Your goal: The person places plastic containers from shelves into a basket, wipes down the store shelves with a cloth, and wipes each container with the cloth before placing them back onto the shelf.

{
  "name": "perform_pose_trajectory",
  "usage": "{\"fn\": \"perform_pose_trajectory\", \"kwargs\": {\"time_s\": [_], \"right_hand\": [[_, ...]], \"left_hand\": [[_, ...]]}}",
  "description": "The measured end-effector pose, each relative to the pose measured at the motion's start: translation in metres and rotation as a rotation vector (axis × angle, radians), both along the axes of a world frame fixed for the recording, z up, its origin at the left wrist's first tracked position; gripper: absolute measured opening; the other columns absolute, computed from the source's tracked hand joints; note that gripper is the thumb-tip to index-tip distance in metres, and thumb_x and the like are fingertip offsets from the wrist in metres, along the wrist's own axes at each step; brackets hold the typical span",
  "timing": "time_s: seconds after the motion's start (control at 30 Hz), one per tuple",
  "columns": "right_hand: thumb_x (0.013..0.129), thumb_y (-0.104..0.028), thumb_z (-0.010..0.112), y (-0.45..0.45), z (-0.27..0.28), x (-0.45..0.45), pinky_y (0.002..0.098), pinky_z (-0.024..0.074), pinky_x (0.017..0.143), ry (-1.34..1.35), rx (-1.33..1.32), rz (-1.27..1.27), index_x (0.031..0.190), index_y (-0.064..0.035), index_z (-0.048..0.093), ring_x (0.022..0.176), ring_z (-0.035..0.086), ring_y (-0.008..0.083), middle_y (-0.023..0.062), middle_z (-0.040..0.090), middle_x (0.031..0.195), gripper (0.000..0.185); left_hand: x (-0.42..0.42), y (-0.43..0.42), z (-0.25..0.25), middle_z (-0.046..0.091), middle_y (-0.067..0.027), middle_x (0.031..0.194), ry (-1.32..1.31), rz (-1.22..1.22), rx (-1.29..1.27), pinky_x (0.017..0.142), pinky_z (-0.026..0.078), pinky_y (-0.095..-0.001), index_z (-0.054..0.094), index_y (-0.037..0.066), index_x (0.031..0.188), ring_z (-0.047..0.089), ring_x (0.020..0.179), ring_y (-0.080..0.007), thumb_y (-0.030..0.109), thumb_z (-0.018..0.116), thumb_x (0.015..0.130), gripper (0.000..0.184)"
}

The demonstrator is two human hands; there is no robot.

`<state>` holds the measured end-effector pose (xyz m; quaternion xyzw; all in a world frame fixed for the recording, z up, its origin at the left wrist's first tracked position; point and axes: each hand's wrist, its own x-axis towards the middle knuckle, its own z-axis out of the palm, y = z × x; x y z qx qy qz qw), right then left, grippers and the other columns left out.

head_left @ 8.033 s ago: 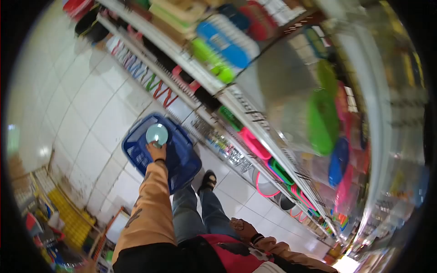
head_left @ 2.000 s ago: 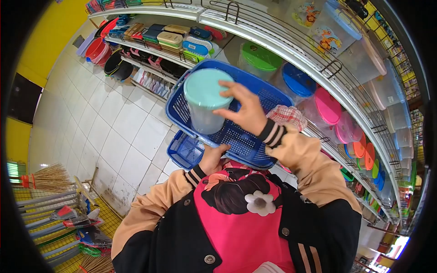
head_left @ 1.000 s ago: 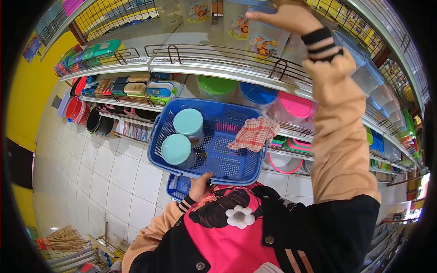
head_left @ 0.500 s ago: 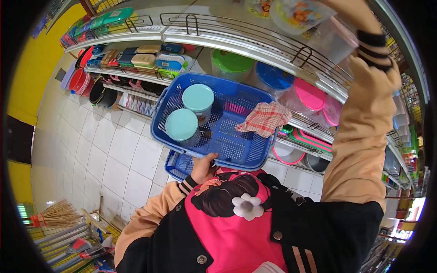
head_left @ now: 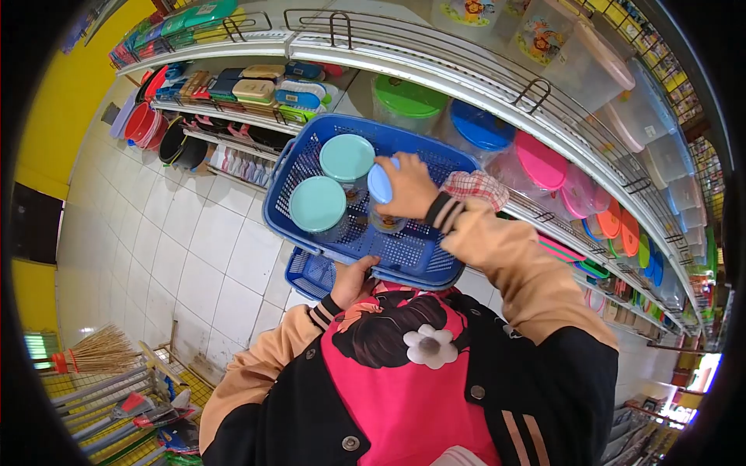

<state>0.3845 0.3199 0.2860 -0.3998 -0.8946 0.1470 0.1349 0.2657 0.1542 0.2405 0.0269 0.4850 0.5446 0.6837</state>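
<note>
Head view: our right hand grasps a blue-lidded container inside the basket, beside two mint-lidded tubs; our left hand clasps the near rim. Half a second ago, our right reached over the upper shelf.

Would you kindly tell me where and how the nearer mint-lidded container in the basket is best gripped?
The nearer mint-lidded container is probably best gripped around the edge of its lid, from above: the round lid faces up, while the blue basket encloses its lower body.
</note>
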Motion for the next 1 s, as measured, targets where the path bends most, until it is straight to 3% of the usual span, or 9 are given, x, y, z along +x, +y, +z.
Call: {"fn": "perform_pose_trajectory", "kwargs": {"time_s": [0.27,0.4,0.5,0.57,0.73,0.8,0.9,0.93,1.0], "right_hand": [[0.054,-0.045,0.078,0.017,-0.065,-0.006,0.0573,0.0171,0.103,-0.081,-0.020,0.048,0.130,-0.0026,0.030,0.126,0.020,0.0482,0.0337,0.022,0.133,0.099],[0.062,-0.042,0.074,-0.005,0.062,0.004,0.0500,0.0247,0.102,0.216,0.077,0.200,0.126,-0.0010,0.038,0.124,0.029,0.0430,0.0281,0.031,0.133,0.085],[0.063,-0.035,0.074,-0.001,0.185,0.046,0.0451,0.0336,0.094,0.391,0.585,-0.034,0.118,-0.0015,0.047,0.108,0.044,0.0368,0.0217,0.048,0.115,0.070],[0.063,-0.041,0.074,0.016,0.252,0.090,0.0400,0.0373,0.092,0.071,0.992,-0.254,0.115,-0.0017,0.050,0.107,0.047,0.0336,0.0197,0.051,0.113,0.069],[0.066,-0.060,0.065,0.055,0.356,0.127,0.0388,0.0438,0.078,-0.624,-0.164,-0.783,0.092,0.0041,0.060,0.081,0.056,0.0318,0.0167,0.056,0.062,0.070],[0.063,-0.049,0.071,0.059,0.337,0.135,0.0364,0.0413,0.088,-0.701,-0.020,-0.743,0.116,-0.0005,0.049,0.103,0.052,0.0314,0.0207,0.054,0.112,0.075],[0.064,-0.053,0.068,0.073,0.320,0.159,0.0334,0.0442,0.084,-0.521,0.119,-0.573,0.119,0.0004,0.047,0.100,0.055,0.0303,0.0211,0.057,0.107,0.079],[0.063,-0.058,0.064,0.096,0.301,0.184,0.0331,0.0452,0.080,-0.339,0.437,-0.357,0.099,0.0065,0.060,0.089,0.059,0.0334,0.0241,0.061,0.096,0.074],[0.065,-0.049,0.068,0.082,0.310,0.178,0.0338,0.0437,0.083,-0.418,0.381,-0.492,0.111,0.0023,0.050,0.095,0.055,0.0310,0.0200,0.057,0.097,0.071]], "left_hand": [[-0.013,0.001,-0.029,0.058,-0.0114,0.094,-0.063,-0.125,-0.032,0.080,0.050,-0.0392,0.050,-0.001,0.101,0.058,0.087,-0.0237,-0.004,0.055,0.077,0.024],[-0.012,0.003,-0.012,0.057,-0.0119,0.095,-0.236,-0.112,-0.114,0.080,0.051,-0.0396,0.046,0.000,0.104,0.059,0.086,-0.0240,-0.008,0.053,0.077,0.030],[-0.012,0.000,-0.021,0.053,-0.0147,0.102,-0.127,-0.132,-0.039,0.090,0.044,-0.0395,0.047,-0.007,0.100,0.055,0.095,-0.0254,0.004,0.052,0.084,0.021],[-0.013,0.000,-0.024,0.052,-0.0146,0.102,-0.145,-0.156,-0.038,0.090,0.044,-0.0399,0.046,-0.007,0.100,0.055,0.095,-0.0257,0.004,0.051,0.084,0.021],[-0.011,0.001,-0.010,0.053,-0.0150,0.101,-0.180,-0.185,-0.055,0.089,0.045,-0.0414,0.046,-0.008,0.098,0.056,0.094,-0.0264,0.005,0.050,0.084,0.020],[-0.009,0.001,-0.011,0.054,-0.0156,0.099,-0.104,-0.147,-0.032,0.089,0.046,-0.0423,0.046,-0.009,0.097,0.056,0.093,-0.0268,0.006,0.050,0.084,0.020],[-0.013,0.001,-0.034,0.055,-0.0160,0.097,-0.147,-0.155,-0.027,0.087,0.047,-0.0431,0.047,-0.008,0.097,0.057,0.091,-0.0275,0.005,0.050,0.084,0.019],[-0.012,0.001,-0.033,0.055,-0.0160,0.097,-0.153,-0.141,-0.032,0.087,0.047,-0.0431,0.047,-0.008,0.097,0.057,0.091,-0.0275,0.005,0.050,0.084,0.019],[-0.011,0.003,-0.022,0.055,-0.0098,0.089,-0.215,-0.073,-0.113,0.072,0.052,-0.0367,0.046,0.000,0.098,0.059,0.079,-0.0222,-0.009,0.054,0.076,0.025]]}}
